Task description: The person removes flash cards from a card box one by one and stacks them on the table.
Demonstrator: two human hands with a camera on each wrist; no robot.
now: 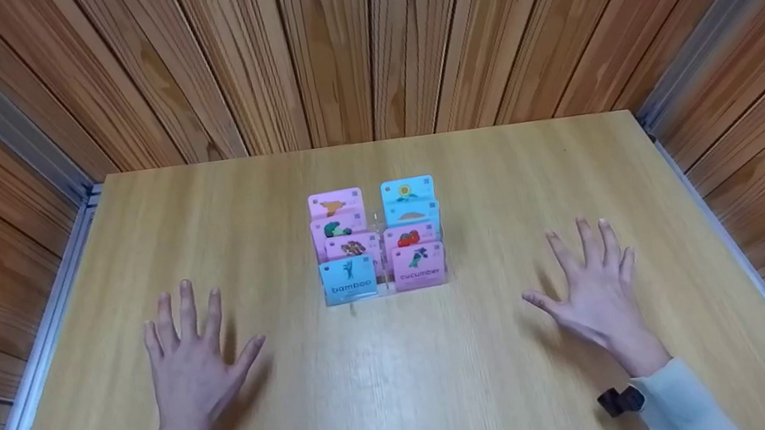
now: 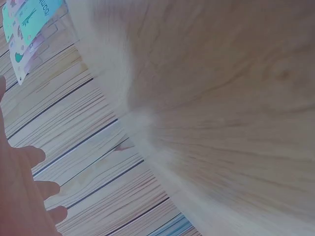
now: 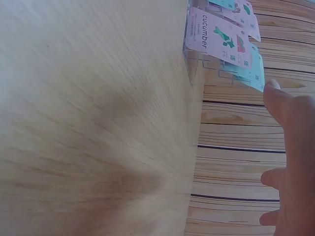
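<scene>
In the head view my left hand (image 1: 190, 373) hovers over the left part of the table, palm down with fingers spread, holding nothing. On the other side my right hand (image 1: 596, 297) is spread in the same way, its thumb toward the middle. Between them stands a clear tiered card holder (image 1: 386, 289) with two columns of picture cards. The blue bamboo card (image 1: 349, 281) fronts the left column; the pink cucumber card (image 1: 419, 267) fronts the right one. Behind these rise a tomato card (image 1: 409, 236), a blue sunflower card (image 1: 407, 189) and several others, partly covered.
The wooden table (image 1: 379, 397) reaches back to a plank wall (image 1: 327, 49), with more plank walls at both sides. Metal rails (image 1: 33, 366) run along the side edges. A small black device (image 1: 620, 402) sits at the right sleeve's cuff.
</scene>
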